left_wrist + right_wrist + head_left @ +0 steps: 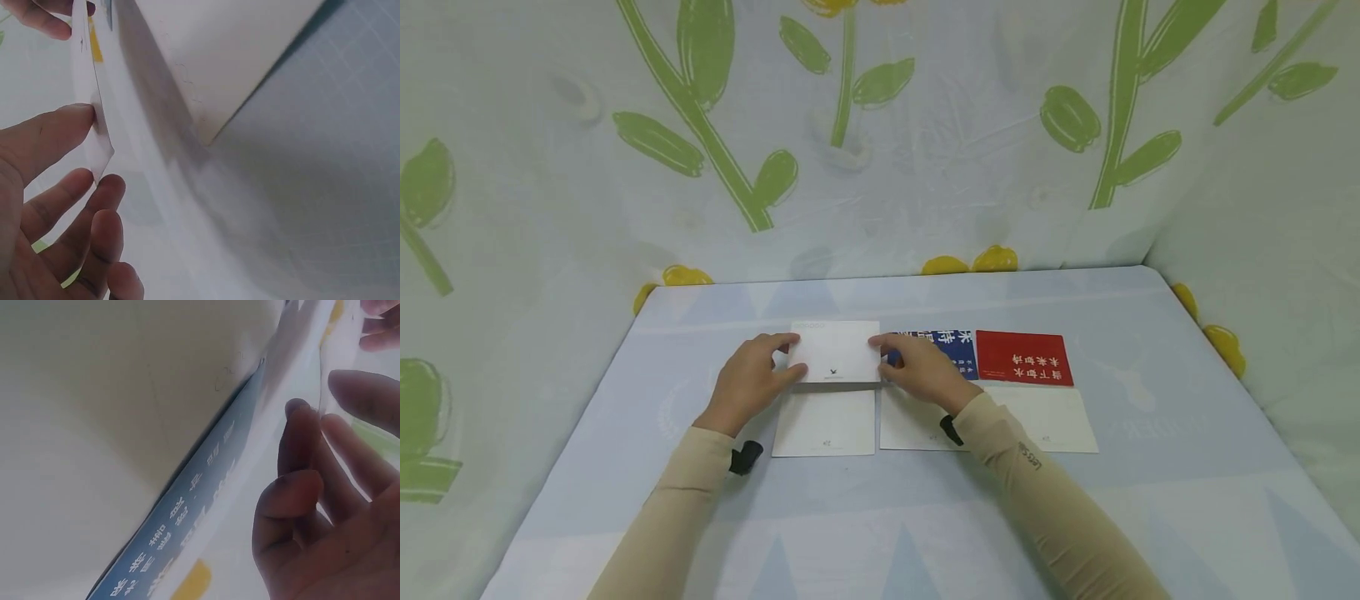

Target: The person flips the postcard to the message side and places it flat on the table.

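A white postcard [835, 352] with small dark print near its lower edge is held up off the table. My left hand [747, 379] pinches its left side between thumb and fingers, and my right hand [925, 367] pinches the right side. In the left wrist view the postcard [89, 87] appears nearly edge-on, apart from the tabletop. Just right of it lies a blue postcard [957, 346] with white characters, partly covered by my right hand. Beside that is a red postcard [1024, 358] with white characters.
A lower row holds three whitish cards: a left one [824, 427], a middle one [912, 423] partly under my right wrist, and a right one [1063, 417]. The pale blue table [1157, 467] meets a floral cloth wall [970, 183] at the back.
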### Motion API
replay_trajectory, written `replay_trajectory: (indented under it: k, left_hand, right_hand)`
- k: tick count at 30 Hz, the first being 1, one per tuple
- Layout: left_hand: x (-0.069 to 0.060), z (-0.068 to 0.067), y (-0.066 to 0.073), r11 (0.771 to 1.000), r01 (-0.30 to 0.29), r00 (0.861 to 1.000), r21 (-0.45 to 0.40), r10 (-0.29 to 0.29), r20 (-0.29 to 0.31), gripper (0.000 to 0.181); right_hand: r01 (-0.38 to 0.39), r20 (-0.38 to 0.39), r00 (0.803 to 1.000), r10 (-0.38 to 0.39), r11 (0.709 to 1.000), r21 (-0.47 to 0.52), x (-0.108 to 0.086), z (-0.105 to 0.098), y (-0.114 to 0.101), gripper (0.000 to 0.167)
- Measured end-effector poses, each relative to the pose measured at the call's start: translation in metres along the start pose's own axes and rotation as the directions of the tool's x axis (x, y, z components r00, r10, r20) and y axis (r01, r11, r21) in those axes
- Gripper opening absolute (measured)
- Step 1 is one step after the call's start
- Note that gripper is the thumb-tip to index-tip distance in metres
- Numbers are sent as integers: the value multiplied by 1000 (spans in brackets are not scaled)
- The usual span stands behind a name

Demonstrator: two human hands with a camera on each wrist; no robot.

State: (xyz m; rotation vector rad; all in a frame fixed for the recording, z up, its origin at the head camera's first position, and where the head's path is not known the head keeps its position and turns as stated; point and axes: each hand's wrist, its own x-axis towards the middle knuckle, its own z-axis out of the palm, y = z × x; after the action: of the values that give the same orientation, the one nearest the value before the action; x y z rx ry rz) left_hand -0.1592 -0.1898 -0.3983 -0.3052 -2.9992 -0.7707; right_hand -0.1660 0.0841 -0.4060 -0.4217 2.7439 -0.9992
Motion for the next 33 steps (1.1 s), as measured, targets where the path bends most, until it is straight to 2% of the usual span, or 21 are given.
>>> replay_trajectory:
  k: [8,18,23,33]
  left_hand:
    - [4,5,-3,1000,-7,1000,27,6,6,54]
    - [4,8,-4,997,19,1000,72,-20,19,55]
    - [4,11,-6,995,38,998,96,-43,48,55]
    - [5,16,-7,992,21,999,127,-26,35,53]
  right_hand:
    - [5,17,1000,-4,1000,-23,3,2,1,41]
    - [24,57,998,-21,999,-41,2,4,-4,35]
    - [11,59,998,-9,999,-38,1,4,-7,36]
    - [-14,52,998,18,998,-63,1,4,-11,37]
